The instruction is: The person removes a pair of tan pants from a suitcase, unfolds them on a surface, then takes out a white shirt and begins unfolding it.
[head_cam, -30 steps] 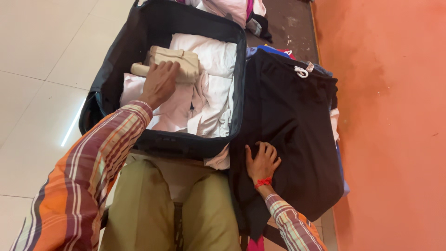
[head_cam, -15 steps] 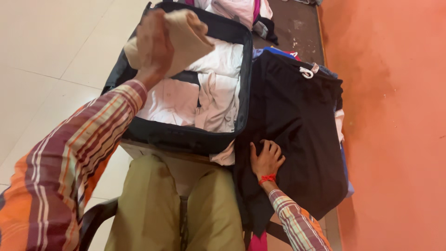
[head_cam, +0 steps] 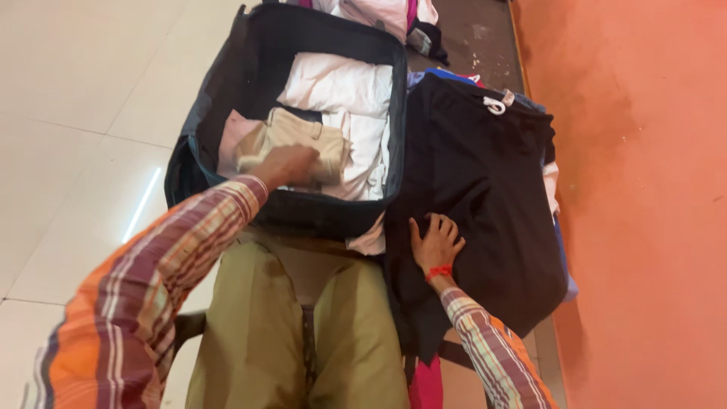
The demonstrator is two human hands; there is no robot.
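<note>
Left hand (head_cam: 291, 165) grips folded beige garment (head_cam: 299, 140), pressing it onto white clothes (head_cam: 344, 95) in near part of open black suitcase (head_cam: 227, 68). Right hand (head_cam: 435, 244) flat, fingers spread, on black garment (head_cam: 477, 189) right of suitcase, beside orange wall (head_cam: 644, 189).

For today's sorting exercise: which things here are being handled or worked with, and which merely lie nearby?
In use: left hand, beige folded garment, open suitcase, right hand, black garment.
Lying about: pink and white clothes, blue cloth.
</note>
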